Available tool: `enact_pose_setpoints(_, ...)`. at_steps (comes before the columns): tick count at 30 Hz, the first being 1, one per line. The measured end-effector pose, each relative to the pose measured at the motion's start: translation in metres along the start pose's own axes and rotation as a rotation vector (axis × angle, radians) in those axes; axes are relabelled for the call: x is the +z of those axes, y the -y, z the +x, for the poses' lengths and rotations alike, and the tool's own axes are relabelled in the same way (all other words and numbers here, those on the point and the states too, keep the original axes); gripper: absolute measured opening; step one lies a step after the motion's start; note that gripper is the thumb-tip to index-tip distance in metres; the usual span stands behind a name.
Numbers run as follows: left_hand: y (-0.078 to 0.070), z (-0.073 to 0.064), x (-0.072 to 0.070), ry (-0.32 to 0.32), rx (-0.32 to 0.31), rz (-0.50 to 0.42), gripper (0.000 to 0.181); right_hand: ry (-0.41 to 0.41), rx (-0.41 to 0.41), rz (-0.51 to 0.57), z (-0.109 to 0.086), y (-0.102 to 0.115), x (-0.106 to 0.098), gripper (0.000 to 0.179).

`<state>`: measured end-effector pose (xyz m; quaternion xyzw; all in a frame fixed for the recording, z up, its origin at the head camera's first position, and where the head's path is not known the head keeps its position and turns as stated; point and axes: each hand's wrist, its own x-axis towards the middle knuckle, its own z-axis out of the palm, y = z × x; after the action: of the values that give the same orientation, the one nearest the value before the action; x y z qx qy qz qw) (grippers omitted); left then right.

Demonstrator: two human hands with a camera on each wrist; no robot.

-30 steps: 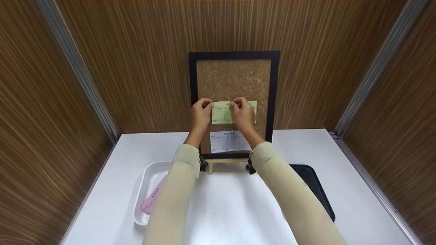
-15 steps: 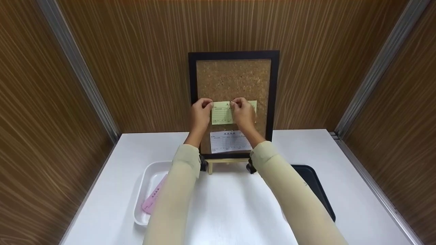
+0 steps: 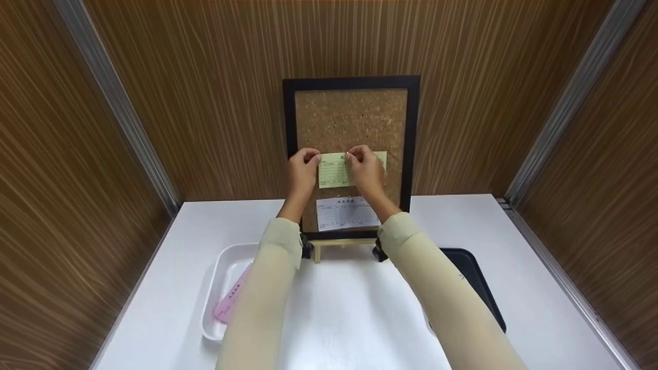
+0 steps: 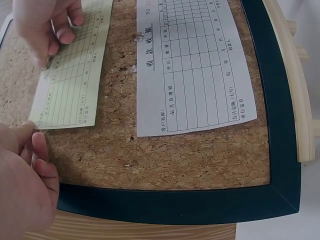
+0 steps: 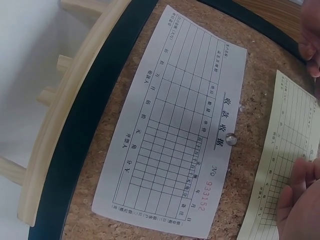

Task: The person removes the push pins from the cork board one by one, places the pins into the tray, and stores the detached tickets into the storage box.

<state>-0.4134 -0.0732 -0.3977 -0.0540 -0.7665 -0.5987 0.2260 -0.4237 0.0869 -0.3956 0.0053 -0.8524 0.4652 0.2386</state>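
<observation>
A black-framed cork board (image 3: pixel 354 118) leans upright on a small wooden easel (image 3: pixel 339 242). Against its cork lies a yellow receipt slip (image 3: pixel 330 176), whose top left corner my left hand (image 3: pixel 302 174) pinches between thumb and forefinger. At the middle of the slip's top edge, my right hand (image 3: pixel 369 174) pinches a tiny shiny thing, apparently a push pin, mostly hidden by the fingertips. Below hangs a white receipt slip (image 5: pixel 170 120), slightly tilted, with a clear push pin (image 5: pixel 231 139) at its top edge.
On the white table (image 3: pixel 339 318), a white tray (image 3: pixel 218 288) with a pink slip (image 3: pixel 231 300) stands at left, partly behind the left sleeve. A black tray (image 3: pixel 475 277) lies at right under the right sleeve. Wood-grain panels (image 3: pixel 231 103) enclose the table's back and sides.
Both hands keep their places on the yellow slip. The board and the right fingertips have shifted only very slightly.
</observation>
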Motion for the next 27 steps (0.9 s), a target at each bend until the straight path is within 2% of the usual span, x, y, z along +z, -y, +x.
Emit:
enact_pose_setpoints(8, -0.001, -0.0012, 0.0013, -0.002, -0.006, 0.021, 0.013, -0.008, 0.011, -0.031, 0.0003, 0.0015, -0.0003, 0.018)
enact_pose_setpoints(14, -0.0024, -0.0021, 0.0024, -0.004, -0.017, -0.008, 0.012, -0.003, -0.001, -0.022, -0.0008, 0.0013, -0.0019, 0.017)
enact_pose_setpoints(22, -0.0027, -0.0015, 0.0018, -0.002, -0.02, 0.014, 0.013, 0.038, 0.012, 0.047, 0.0005, -0.0003, -0.0055, 0.018)
enact_pose_setpoints(27, -0.0006, -0.0005, 0.0011, 0.008, -0.009, -0.023, 0.013, 0.076, 0.006, 0.141, 0.0002, 0.0002, -0.0087, 0.016)
